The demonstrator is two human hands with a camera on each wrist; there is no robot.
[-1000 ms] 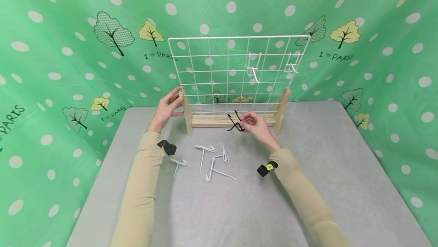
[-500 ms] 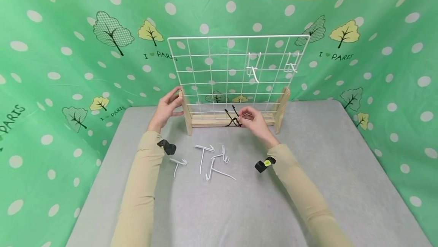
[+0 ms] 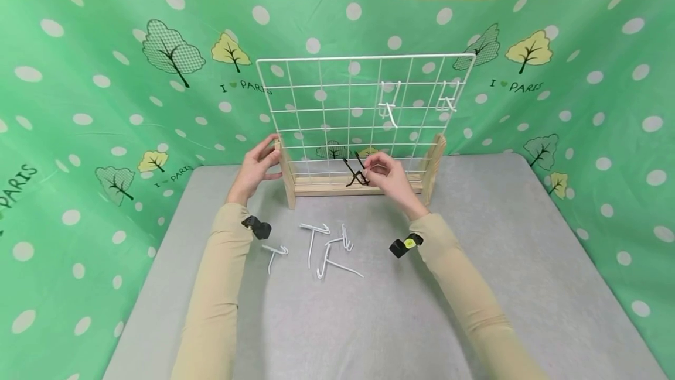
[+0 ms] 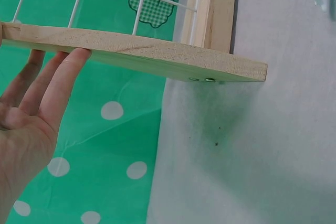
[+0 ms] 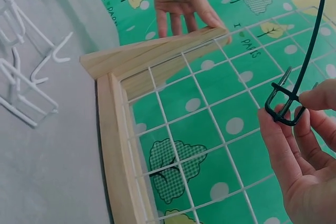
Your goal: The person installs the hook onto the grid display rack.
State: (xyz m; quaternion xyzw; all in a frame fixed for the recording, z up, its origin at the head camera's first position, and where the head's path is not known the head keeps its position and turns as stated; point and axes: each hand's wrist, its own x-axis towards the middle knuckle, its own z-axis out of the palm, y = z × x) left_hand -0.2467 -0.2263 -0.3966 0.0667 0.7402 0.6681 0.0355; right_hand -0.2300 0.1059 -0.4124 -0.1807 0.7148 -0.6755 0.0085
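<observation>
A white wire grid panel (image 3: 364,58) stands upright in a wooden stand (image 3: 337,191). My left hand (image 3: 252,169) holds the stand's left post (image 4: 157,50) near its top, with several fingers against the outer face. My right hand (image 3: 389,180) pinches a black wire hook (image 3: 357,177) between thumb and fingertips, in front of the lower part of the grid. In the right wrist view the hook's long prong (image 5: 308,51) points up, and its square frame sits at the fingertips. Two white hooks, one left (image 3: 389,112) and one right (image 3: 447,103), hang on the upper right of the grid.
Several loose white hooks (image 3: 311,248) lie on the grey tabletop (image 3: 422,321) in front of the stand, between the two forearms. Behind and to both sides hangs a green dotted cloth (image 3: 580,192) with printed trees.
My right hand has lifted the black hook a little, moving it away from me and slightly left against the grid's lower rows. The left hand stays on the post.
</observation>
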